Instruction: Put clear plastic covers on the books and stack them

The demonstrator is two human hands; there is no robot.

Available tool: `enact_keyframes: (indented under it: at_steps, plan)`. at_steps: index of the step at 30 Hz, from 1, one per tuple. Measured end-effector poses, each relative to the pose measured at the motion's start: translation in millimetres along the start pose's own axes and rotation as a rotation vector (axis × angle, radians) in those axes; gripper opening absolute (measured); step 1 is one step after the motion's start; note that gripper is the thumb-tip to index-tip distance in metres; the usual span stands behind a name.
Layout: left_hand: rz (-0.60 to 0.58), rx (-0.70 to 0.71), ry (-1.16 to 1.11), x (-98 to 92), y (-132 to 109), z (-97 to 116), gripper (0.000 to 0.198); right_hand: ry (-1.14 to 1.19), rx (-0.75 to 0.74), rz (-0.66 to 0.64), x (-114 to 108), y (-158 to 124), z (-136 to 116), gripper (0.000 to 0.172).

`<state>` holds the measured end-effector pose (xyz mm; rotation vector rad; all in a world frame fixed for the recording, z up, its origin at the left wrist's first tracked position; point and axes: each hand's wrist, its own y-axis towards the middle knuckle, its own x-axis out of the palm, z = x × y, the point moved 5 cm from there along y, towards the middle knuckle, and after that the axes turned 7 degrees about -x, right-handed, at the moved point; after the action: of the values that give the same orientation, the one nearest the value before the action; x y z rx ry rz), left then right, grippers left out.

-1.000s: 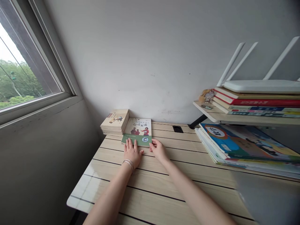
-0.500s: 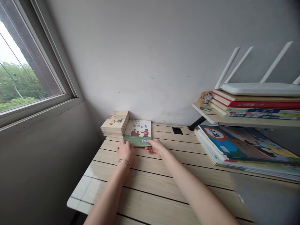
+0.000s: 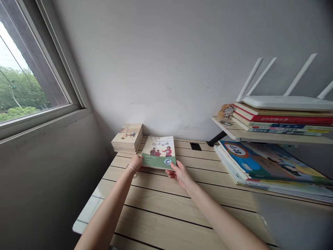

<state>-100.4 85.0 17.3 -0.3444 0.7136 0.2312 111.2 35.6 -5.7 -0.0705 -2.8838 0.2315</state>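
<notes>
A book [image 3: 159, 150] with a white and green cover, three drawn figures on it, lies between my hands on the wooden-slat desk [image 3: 166, 205]. My right hand [image 3: 179, 173] pinches its near right corner, thumb on the cover and fingers underneath. At the near left corner is my left hand [image 3: 136, 162], with two thin bangles at the wrist; its fingers are curled against the book's left side and partly hidden. Just left of the book stands a stack of small beige books [image 3: 127, 137].
On the right, a raised shelf [image 3: 229, 129] carries stacked books [image 3: 286, 119], a white router [image 3: 281, 101] and a small plush toy [image 3: 226, 111]. Large picture books [image 3: 260, 159] lie beneath it. A black desk socket [image 3: 195, 146] sits near the wall; a window [image 3: 28, 76] is at left.
The book has shifted right and toward me, away from the beige stack. My left hand went from the book's near edge to its left corner; my right hand moved along with the book.
</notes>
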Motion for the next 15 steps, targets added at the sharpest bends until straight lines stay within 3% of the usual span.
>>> enact_keyframes:
  at_steps: [3, 6, 11, 15]
  plan:
    - [-0.068, 0.023, -0.086, 2.0, -23, 3, 0.028, 0.020, -0.096, 0.027, -12, -20, -3, 0.019]
    - [-0.061, 0.103, -0.175, -23.0, -42, 11, 0.026, 0.044, -0.238, 0.020, -4, -38, -19, 0.036]
    - [-0.014, 0.253, -0.446, -99.4, -46, 22, 0.024, 0.049, -0.370, -0.064, 54, -42, -63, 0.041]
    - [0.076, 0.120, -0.586, -142.4, -14, 2, 0.022, 0.071, -0.346, -0.123, 112, -14, -70, 0.029]
